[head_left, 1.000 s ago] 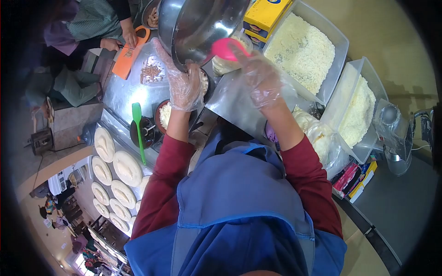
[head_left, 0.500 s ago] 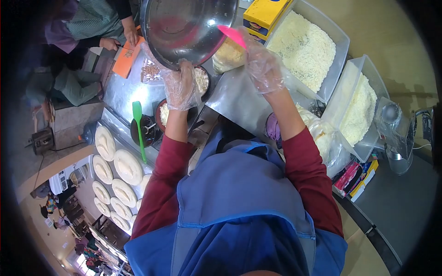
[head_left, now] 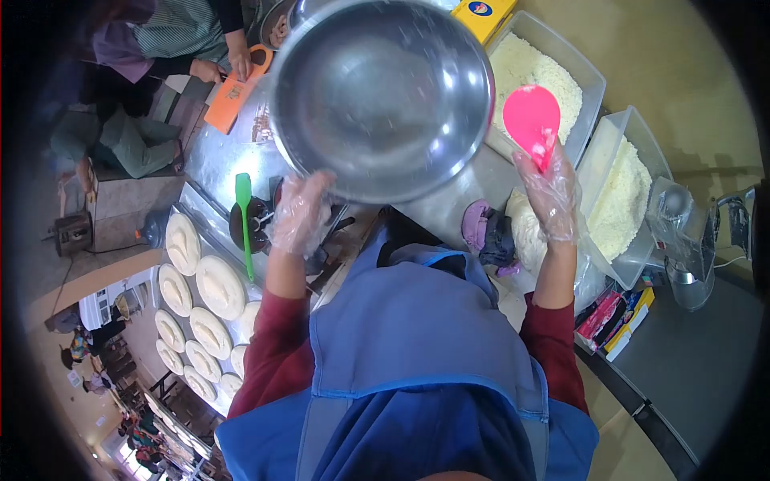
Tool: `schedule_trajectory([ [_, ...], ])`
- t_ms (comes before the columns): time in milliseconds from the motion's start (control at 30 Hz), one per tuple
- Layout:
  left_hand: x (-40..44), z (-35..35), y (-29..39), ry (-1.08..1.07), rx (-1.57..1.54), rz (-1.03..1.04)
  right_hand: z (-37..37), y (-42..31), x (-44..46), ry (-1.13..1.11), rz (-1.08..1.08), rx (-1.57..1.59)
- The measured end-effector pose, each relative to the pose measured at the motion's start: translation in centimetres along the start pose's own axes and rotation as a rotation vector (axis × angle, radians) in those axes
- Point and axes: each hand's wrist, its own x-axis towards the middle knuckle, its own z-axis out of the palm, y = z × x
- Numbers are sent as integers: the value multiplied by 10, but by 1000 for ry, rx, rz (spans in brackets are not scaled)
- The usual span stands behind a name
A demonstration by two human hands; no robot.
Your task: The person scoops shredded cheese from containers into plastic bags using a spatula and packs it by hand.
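your left hand (head_left: 301, 212), in a clear plastic glove, is clamped on the near left rim of a metal bowl (head_left: 377, 104). your right hand (head_left: 552, 192), gloved the same way, is closed around the narrow end of a pink scraper (head_left: 532, 120).

the metal bowl is wide, round and silver-grey, raised above the metal table (head_left: 481, 172) with its open side turned toward you. its inside is smooth and shiny, darker toward the left, with bright glints on the right wall and faint pale streaks, slightly blurred. the pink scraper is bright and flat, its broad rounded end up, with white smears near your fingers; it stands just right of the metal bowl, apart from it.

beyond the pink scraper, a clear bin (head_left: 592, 80) holds white, crumbly food, and a second bin (head_left: 659, 152) to its right holds more. a yellow box (head_left: 481, 16) is by the bowl's upper right. left of your left hand, a green spatula (head_left: 244, 216) lies across a dark round container, beside a tray of pale, flat dough rounds (head_left: 219, 287). at upper left, a co-worker's hands (head_left: 239, 62) are at an orange board (head_left: 228, 100).
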Motion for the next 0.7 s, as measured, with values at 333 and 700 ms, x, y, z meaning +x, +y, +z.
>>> schedule_trajectory([
  [333, -2, 17, -40, -342, 108, -269, 2, 18, -16, -29, 250, -258],
  [700, 128, 56, -21, -320, 477, 618, -53, 2, -26, 98, 329, -239],
])
